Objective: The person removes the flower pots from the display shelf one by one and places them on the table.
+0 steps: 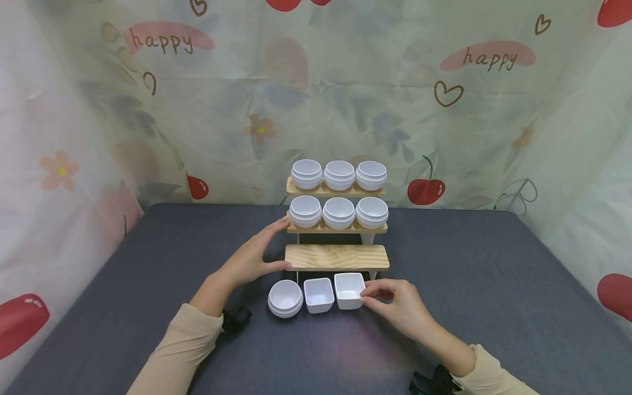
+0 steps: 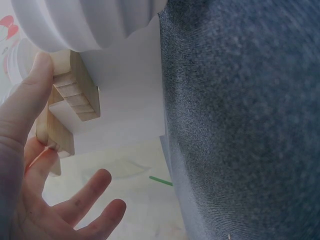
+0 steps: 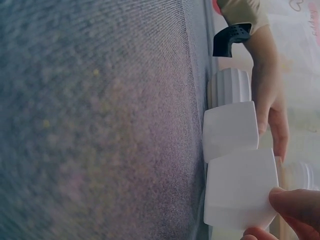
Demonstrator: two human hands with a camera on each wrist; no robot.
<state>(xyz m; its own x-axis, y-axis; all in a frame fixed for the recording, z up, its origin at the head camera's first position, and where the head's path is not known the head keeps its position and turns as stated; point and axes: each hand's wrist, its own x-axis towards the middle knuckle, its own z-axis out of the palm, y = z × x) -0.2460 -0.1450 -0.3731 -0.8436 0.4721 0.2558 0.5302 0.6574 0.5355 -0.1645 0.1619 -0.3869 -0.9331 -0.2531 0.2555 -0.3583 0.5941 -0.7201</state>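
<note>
In the head view my right hand point(image 1: 397, 304) pinches the right side of a white square bowl point(image 1: 349, 292) between thumb and fingers; its walls show large in the right wrist view. Left of it, a smaller white square bowl point(image 1: 319, 296) and a white round ridged bowl point(image 1: 285, 299) stand on the cloth. My left hand point(image 1: 252, 255) touches the left side of a tiered wooden stand. Its thumb meets the end of the bottom board point(image 1: 337, 257), which is bare, and its fingertips reach the middle board point(image 2: 52, 131). Its other fingers point(image 2: 87, 192) extend free.
Three white round bowls point(image 1: 338, 213) sit on the middle tier and three more point(image 1: 339, 175) on the top tier. Dark grey cloth point(image 1: 469, 274) covers the table. A printed curtain point(image 1: 345, 99) hangs behind it and at both sides.
</note>
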